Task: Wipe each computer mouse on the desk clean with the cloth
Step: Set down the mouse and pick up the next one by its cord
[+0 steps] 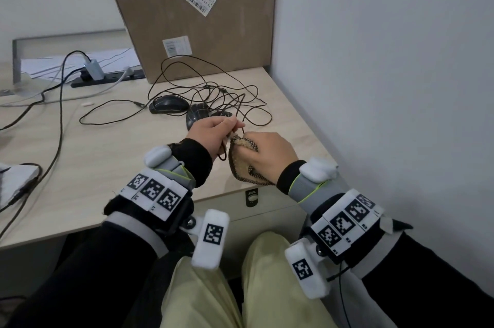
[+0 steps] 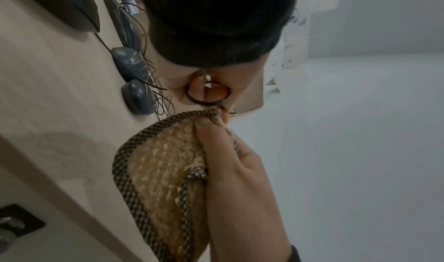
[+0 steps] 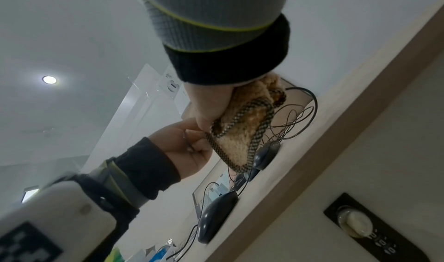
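Note:
Above the desk's (image 1: 107, 167) front edge, my left hand (image 1: 230, 124) pinches a thin dark mouse cable (image 1: 242, 114), and a small loop of it (image 2: 207, 93) hangs below the fingers. My right hand (image 1: 267, 151) grips a tan cloth (image 1: 240, 167) with a checkered border. It pinches the cloth's tip (image 2: 211, 115) against the cable right beside my left fingers. Three dark mice lie on the desk just beyond the hands: one to the left (image 1: 168, 104), one in the middle (image 1: 197, 114) and one (image 1: 222, 114) partly hidden by my left hand.
Tangled mouse cables (image 1: 213, 87) spread behind the mice. A large cardboard box (image 1: 192, 12) leans at the back and a wall (image 1: 387, 87) runs along the right. A power strip (image 1: 107, 78) with plugs and more cables lies at the back left. A drawer lock (image 1: 251, 197) sits under the desk edge.

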A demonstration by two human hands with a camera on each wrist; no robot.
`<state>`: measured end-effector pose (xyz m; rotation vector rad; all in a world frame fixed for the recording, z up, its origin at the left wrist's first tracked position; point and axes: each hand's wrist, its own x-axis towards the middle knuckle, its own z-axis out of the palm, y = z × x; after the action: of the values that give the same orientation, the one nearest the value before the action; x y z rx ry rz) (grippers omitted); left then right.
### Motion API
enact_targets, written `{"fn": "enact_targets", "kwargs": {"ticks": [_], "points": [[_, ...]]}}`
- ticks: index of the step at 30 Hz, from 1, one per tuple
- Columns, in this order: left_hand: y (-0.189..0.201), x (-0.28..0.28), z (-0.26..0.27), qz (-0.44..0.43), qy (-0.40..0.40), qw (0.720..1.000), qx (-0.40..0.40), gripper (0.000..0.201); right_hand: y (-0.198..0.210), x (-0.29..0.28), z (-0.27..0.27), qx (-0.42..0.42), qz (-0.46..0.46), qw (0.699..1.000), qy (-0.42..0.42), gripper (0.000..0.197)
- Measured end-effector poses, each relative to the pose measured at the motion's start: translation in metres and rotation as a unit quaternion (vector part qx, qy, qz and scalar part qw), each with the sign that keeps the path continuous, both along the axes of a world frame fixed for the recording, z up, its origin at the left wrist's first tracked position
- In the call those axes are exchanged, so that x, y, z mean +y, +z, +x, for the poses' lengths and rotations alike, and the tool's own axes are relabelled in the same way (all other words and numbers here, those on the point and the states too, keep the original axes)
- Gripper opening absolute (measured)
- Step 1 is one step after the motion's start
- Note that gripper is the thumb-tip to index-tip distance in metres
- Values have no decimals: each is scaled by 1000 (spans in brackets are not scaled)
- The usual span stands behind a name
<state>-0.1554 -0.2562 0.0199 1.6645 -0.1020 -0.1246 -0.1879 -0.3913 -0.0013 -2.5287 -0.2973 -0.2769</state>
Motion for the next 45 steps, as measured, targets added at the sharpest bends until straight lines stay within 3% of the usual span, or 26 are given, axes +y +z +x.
{"fn": "enact_targets", "kwargs": {"ticks": [4, 8, 10, 17, 21, 24, 27, 31, 34, 39, 42, 45], "points": [[1, 0, -1, -98, 51, 992, 60, 32, 4, -1, 1, -23, -1, 1000, -6, 35], [16, 7, 3, -256, 81, 952, 147, 31, 8, -8, 3, -39, -44, 998, -9, 27], [21, 19, 9, -281, 91, 944, 148, 32, 6, -20, 5, -42, -45, 998, -29, 24], [22, 69, 31, -114, 216, 968, 59, 27, 11, -75, 16, -29, 78, 981, -173, 21], [8, 61, 26, 43, 234, 971, -38, 17, 12, -71, 20, -34, 137, 974, -179, 33], [1, 43, 19, 102, 206, 969, -90, 28, 13, -61, 21, -34, 146, 972, -183, 41], [0, 25, 11, 153, 115, 975, -111, 37, 16, -51, 21, -26, 144, 973, -179, 39], [3, 2, 1, 195, 7, 977, -88, 28, 17, -36, 17, -19, 110, 982, -153, 37], [4, -9, -3, 124, -29, 992, -1, 32, 14, -23, 13, -21, 60, 993, -98, 33], [5, -10, 3, 33, -1, 993, 110, 43, 11, -14, 3, -19, -2, 1000, 4, 29], [0, -7, 6, 11, -47, 994, 94, 32, 7, -11, 1, -9, -22, 999, 34, 32], [-1, -7, 5, -80, -35, 994, 60, 30, 4, -10, 2, 16, -14, 999, 24, 36]]}}
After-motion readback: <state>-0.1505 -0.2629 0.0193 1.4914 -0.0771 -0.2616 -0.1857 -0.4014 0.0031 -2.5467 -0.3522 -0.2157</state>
